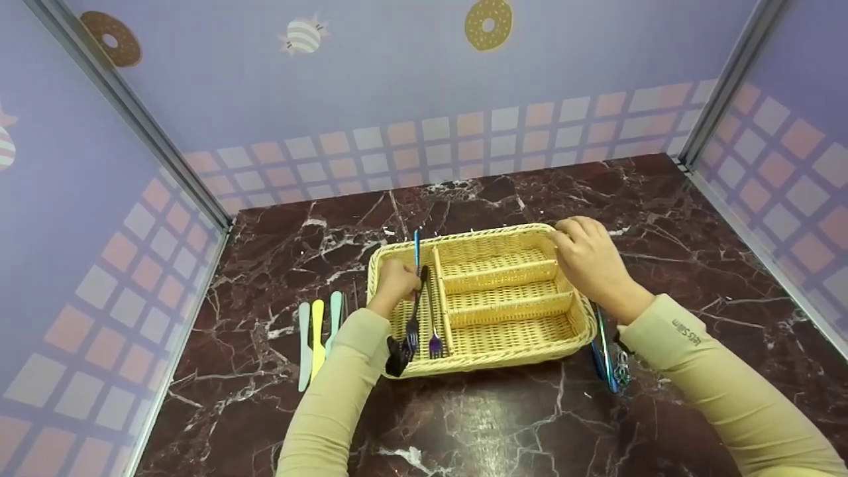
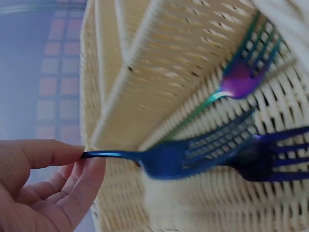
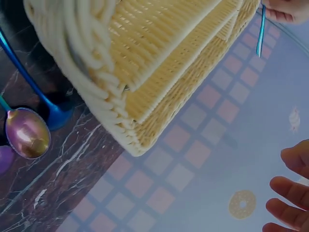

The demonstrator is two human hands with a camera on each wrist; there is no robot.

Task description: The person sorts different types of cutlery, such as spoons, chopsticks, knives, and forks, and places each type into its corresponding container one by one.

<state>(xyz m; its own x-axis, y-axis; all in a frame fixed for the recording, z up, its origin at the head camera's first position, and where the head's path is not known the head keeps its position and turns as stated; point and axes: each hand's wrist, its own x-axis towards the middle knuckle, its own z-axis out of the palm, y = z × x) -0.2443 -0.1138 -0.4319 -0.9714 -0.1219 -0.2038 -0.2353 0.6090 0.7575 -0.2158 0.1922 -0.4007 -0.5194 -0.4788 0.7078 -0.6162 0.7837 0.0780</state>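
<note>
Left hand point(image 1: 396, 281): your fingers pinch 1 blue fork point(image 2: 166, 163).
Right hand point(image 1: 588, 255): your fingers spread loosely.
Basket point(image 1: 503, 359): fork placement seems in hand; next likely needs lowering, release.

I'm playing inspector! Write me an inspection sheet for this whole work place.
Surface: dark red table with white veins.
Job's things: woven basket with dividers; a purple-green fork and a dark purple fork in its left compartment.
Clutter: yellow utensil among others left of the basket; shiny spoon among others right.
Hands: left hand pinches a blue fork; right hand beside the basket's far right corner.
Cables: nothing seen.
Surroundings: purple walls, donut pictures.
</note>
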